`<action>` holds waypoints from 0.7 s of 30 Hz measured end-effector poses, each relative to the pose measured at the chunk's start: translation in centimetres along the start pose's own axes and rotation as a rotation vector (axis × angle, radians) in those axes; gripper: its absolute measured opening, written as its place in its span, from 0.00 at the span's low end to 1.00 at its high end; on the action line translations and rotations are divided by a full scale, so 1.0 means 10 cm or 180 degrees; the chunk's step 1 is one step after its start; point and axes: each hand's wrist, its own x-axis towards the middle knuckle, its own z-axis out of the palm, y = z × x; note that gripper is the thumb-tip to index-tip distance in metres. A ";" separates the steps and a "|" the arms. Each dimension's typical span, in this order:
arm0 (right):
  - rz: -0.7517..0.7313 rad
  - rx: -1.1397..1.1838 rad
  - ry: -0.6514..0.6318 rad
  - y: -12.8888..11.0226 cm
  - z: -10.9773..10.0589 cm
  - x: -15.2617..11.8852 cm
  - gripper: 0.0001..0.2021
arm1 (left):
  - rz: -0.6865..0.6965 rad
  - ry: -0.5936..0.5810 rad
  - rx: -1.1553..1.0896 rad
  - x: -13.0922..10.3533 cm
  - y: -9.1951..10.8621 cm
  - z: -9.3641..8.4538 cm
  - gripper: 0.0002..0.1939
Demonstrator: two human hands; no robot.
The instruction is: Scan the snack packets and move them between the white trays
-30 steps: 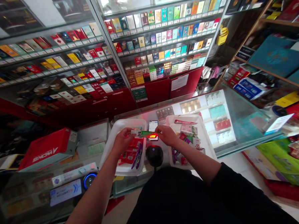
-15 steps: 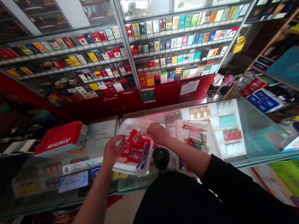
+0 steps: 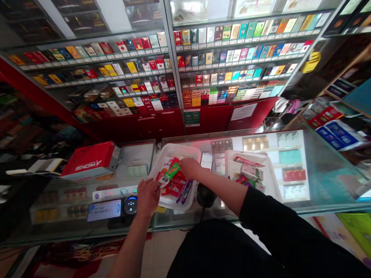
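Note:
Over the left white tray (image 3: 190,151), a green-and-white packet (image 3: 171,173) is stretched between my hands. My left hand (image 3: 149,196) pinches its lower left end at the tray's left edge. My right hand (image 3: 190,168) is at its upper right end, fingers bent and partly hidden. Beneath lie red packets (image 3: 175,187) and purple-wrapped sticks (image 3: 185,192). A second white tray (image 3: 273,180) to the right holds a few mixed packets (image 3: 249,171). A black round device (image 3: 206,195) stands between the trays, partly behind my right forearm.
Both trays rest on a glass counter (image 3: 324,177). On its left are a red box (image 3: 90,160), a phone (image 3: 104,210) and a round black device with a blue ring (image 3: 130,204). Shelves of small boxes (image 3: 195,96) stand behind, and more boxed goods (image 3: 340,133) sit at right.
The view has shifted, so the scene sits further right. The packet between my hands now shows its broad green-and-white face instead of a thin edge. My right hand is lower over the left tray.

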 end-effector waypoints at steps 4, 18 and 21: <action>0.0048 0.0051 0.0055 -0.09 -0.03 -0.04 0.16 | 0.0061 -0.0255 -0.0015 -0.10 -0.06 0.02 0.11; 0.0846 0.0652 0.0785 -0.12 -0.33 -0.65 0.11 | 0.0328 -0.0303 -0.0521 -0.17 0.12 -0.14 0.10; 0.0990 0.0747 0.1063 -0.08 -0.29 -0.86 0.10 | 0.0489 -0.0310 -0.0657 -0.13 0.19 -0.13 0.10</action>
